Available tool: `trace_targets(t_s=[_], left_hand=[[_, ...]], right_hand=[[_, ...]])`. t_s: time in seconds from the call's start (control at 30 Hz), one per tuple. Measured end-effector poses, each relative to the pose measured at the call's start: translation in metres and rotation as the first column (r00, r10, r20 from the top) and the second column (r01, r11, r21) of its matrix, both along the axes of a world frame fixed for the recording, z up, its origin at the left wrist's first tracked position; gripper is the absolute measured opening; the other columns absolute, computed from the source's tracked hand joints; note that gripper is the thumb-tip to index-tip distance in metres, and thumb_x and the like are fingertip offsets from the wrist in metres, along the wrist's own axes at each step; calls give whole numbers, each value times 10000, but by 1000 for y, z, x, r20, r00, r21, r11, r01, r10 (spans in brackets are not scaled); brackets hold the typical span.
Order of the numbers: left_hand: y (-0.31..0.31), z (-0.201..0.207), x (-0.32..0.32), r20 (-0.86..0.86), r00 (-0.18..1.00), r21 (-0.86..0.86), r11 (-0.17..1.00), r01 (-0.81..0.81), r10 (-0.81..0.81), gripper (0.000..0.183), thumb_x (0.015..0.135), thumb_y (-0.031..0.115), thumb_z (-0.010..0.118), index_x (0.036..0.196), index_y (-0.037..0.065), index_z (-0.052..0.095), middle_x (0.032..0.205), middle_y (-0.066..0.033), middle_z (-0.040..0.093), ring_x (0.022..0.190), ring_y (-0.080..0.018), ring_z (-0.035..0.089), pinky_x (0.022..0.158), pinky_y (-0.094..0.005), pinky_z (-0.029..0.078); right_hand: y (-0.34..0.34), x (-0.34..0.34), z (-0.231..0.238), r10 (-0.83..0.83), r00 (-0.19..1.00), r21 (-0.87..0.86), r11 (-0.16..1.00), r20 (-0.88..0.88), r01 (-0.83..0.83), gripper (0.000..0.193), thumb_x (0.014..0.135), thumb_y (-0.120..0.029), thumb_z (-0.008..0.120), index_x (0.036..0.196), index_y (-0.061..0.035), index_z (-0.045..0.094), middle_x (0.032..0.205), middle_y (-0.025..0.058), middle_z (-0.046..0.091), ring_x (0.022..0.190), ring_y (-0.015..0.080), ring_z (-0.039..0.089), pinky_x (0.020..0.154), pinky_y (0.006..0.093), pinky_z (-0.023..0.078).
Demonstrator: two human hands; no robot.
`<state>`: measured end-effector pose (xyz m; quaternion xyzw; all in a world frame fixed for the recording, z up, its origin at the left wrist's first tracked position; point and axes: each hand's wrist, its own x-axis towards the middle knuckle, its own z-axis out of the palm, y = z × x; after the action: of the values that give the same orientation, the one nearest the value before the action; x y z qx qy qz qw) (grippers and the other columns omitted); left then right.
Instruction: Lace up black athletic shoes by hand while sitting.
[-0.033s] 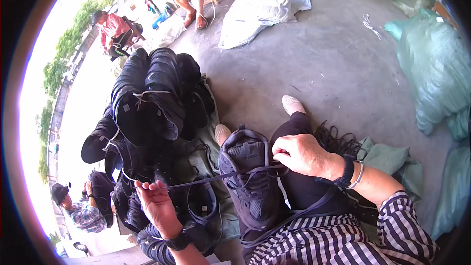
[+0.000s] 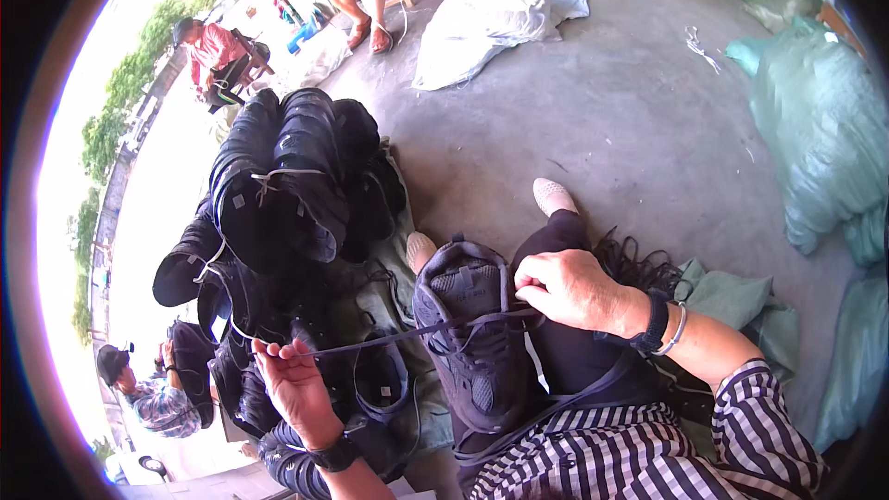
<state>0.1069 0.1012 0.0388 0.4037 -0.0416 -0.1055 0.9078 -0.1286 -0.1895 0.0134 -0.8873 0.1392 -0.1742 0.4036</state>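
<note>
A dark sneaker rests on my lap, its toe toward me and its tongue toward my knees. A flat dark shoelace stretches taut across the shoe's upper, threaded partway through its eyelets. My left hand pinches the lace's end off to the shoe's left. Beside the collar, on the right, my right hand is closed with fingertips pressed together at the lace; the exact grip there is partly hidden. A thin white strip hangs along the shoe's right side.
Stacked dark shoe uppers, some tied with white cord, stand at my left. A bundle of dark laces lies by my right thigh. Green sacks bulge at the right; a white sack lies ahead. Several other people sit at the left and far side.
</note>
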Motion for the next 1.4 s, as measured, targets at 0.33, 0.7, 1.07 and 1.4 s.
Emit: trace_targets(t_s=[0.33,0.7,1.07,1.4], left_hand=[[-64,1,-70,104,942,659,731,175,-320,207,957,145,510,1109,22,579,675,36,528,490,0,333,430,-160,255],[-77,-23,-84,118,795,806,525,273,-595,134,900,114,617,834,-2,605,726,7,557,678,-61,479,635,-213,405],[-96,-8,-87,46,815,884,403,236,-578,110,825,98,621,769,14,577,679,-21,498,590,-106,478,567,-244,398],[-118,14,-89,566,335,740,285,-609,-753,141,744,87,671,707,62,537,697,-82,514,669,-269,552,562,-373,455]], right_hand=[[10,4,-7,148,987,-510,855,63,-96,57,773,-92,633,776,-65,582,710,38,536,626,185,598,518,308,493],[-11,15,11,334,942,-248,911,-29,-330,139,833,-80,588,959,-44,543,751,119,629,706,303,655,616,392,518],[-16,31,25,384,897,-504,743,-219,-441,80,798,-90,532,866,-49,543,869,140,509,813,300,576,665,404,494],[-2,42,6,251,952,-337,893,-177,-298,73,785,-91,590,830,-34,593,1017,135,552,947,283,557,775,375,448]])
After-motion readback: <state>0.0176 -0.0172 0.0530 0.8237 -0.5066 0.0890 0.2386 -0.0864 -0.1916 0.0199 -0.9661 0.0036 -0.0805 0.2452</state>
